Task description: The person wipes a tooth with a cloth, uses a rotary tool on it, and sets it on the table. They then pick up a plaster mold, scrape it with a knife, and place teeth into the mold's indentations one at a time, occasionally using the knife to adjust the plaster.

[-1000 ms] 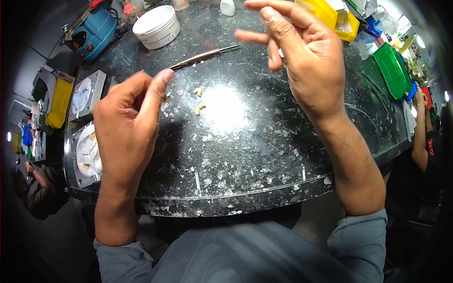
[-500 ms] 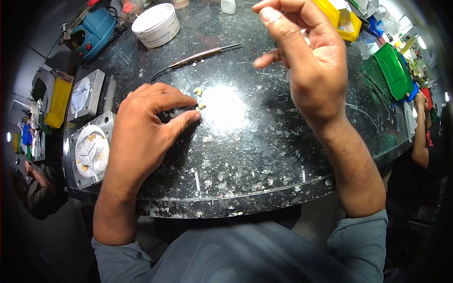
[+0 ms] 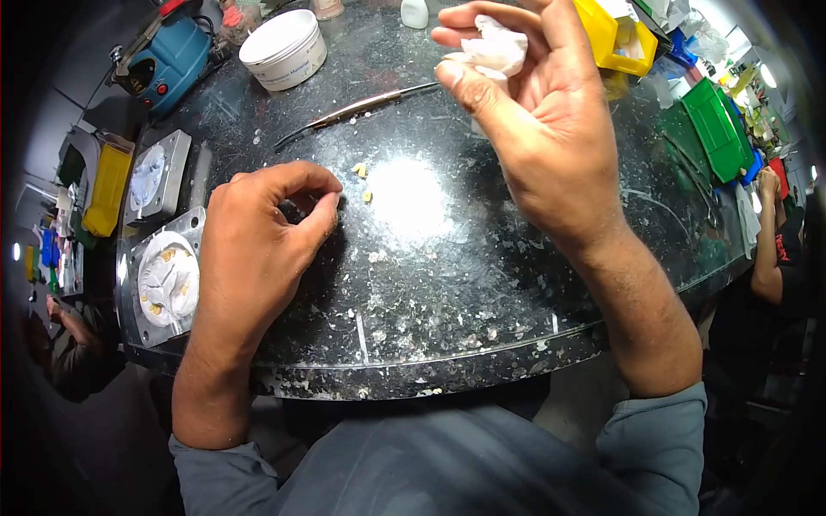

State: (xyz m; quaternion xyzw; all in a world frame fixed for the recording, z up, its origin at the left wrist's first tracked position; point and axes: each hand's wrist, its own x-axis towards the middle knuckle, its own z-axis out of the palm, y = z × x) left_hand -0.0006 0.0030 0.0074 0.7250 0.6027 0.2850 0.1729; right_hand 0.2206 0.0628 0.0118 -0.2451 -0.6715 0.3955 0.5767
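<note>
My left hand (image 3: 262,228) is closed in a pinch, thumb and forefinger together; anything between the tips is too small or hidden to name. Just right of those fingertips, two small yellowish tooth-like pieces (image 3: 367,196) lie on the dark speckled table (image 3: 447,301). Raised over the table's far right, my right hand (image 3: 551,120) holds a crumpled white wad (image 3: 501,50), tissue or cotton, among its fingers. Beside my left wrist sits a metal mould half (image 3: 129,297), with white plaster (image 3: 176,275) and yellowish pieces set in it.
A thin double-ended carving tool (image 3: 357,110) lies beyond my left hand. Behind it stands a white lidded tub (image 3: 284,53), with a blue machine (image 3: 168,60) farther left. Another metal mould half (image 3: 159,176) is at left. Yellow (image 3: 632,52) and green bins (image 3: 714,129) line the right.
My left hand has drawn back slightly left, away from the yellowish pieces, its fingertips closing. My right hand has moved left and turned, bringing the white wad into view.
</note>
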